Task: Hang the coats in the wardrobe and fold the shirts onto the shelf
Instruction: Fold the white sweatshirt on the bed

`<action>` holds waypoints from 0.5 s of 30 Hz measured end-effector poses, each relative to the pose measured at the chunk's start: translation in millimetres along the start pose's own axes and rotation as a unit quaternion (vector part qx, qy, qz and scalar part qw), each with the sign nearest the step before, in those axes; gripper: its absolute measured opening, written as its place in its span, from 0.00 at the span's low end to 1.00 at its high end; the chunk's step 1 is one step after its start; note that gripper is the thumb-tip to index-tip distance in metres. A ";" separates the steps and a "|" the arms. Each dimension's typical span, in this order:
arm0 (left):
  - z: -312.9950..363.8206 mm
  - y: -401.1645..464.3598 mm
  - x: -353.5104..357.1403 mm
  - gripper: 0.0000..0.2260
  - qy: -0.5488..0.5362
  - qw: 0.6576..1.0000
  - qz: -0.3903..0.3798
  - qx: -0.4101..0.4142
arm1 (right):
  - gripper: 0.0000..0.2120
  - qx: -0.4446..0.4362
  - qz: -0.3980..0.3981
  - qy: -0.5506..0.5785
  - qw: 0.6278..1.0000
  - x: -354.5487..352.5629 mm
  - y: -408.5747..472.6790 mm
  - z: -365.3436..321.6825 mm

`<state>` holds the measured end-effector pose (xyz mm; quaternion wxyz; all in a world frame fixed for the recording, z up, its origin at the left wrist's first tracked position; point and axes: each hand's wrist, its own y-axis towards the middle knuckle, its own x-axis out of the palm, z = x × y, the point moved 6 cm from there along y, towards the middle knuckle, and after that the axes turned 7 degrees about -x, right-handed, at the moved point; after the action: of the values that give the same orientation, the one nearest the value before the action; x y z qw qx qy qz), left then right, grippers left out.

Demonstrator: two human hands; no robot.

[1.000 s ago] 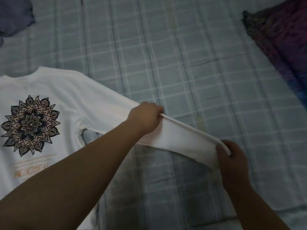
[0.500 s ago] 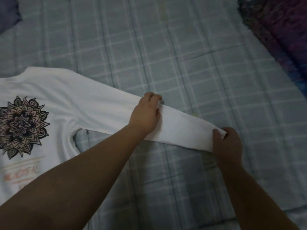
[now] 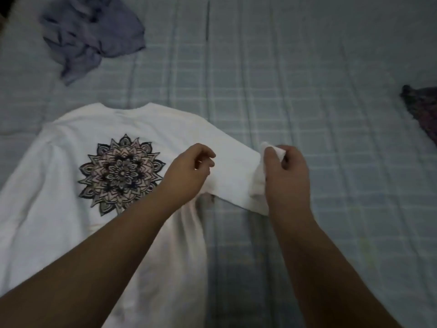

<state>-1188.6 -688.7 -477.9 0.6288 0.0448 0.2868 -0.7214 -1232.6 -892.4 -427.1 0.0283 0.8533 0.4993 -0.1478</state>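
Note:
A white long-sleeved shirt (image 3: 71, 181) with a dark mandala print (image 3: 120, 174) lies flat, back up, on the bed. Its right sleeve (image 3: 234, 176) is folded back toward the body. My right hand (image 3: 286, 176) pinches the sleeve's cuff end and holds it above the fold. My left hand (image 3: 189, 171) hovers over the sleeve near the armpit with loosely curled fingers, holding nothing that I can see.
The bed is covered by a grey checked sheet (image 3: 319, 95). A crumpled blue-grey garment (image 3: 92, 36) lies at the far left. A dark purple patterned cloth (image 3: 423, 110) sits at the right edge.
The sleeve, earlier stretched out straight between both hands, is now folded back toward the shirt. My right hand carried the cuff leftward; my left hand let go. The view shifted right and up.

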 end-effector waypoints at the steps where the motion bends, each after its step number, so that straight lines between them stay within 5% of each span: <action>1: -12.1 0.1 -26.5 0.10 -0.058 0.998 -0.020 -0.027 | 0.07 -0.007 -0.017 0.000 1.000 38.1 -10.5 -10.9; 6: -62.8 -4.2 -160.1 0.09 -0.188 0.979 -0.038 -0.069 | 0.06 -0.049 -0.089 -0.024 0.995 215.7 -69.4 -56.2; 15: -210.6 7.3 -346.7 0.10 -0.101 0.982 0.065 -0.145 | 0.08 -0.050 -0.171 -0.159 0.971 434.9 -119.6 -41.1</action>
<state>-1173.0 -284.4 -508.2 0.7001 -0.1018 0.3198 -0.6303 -1127.2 -457.6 -498.0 0.1245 0.7181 0.6338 -0.2590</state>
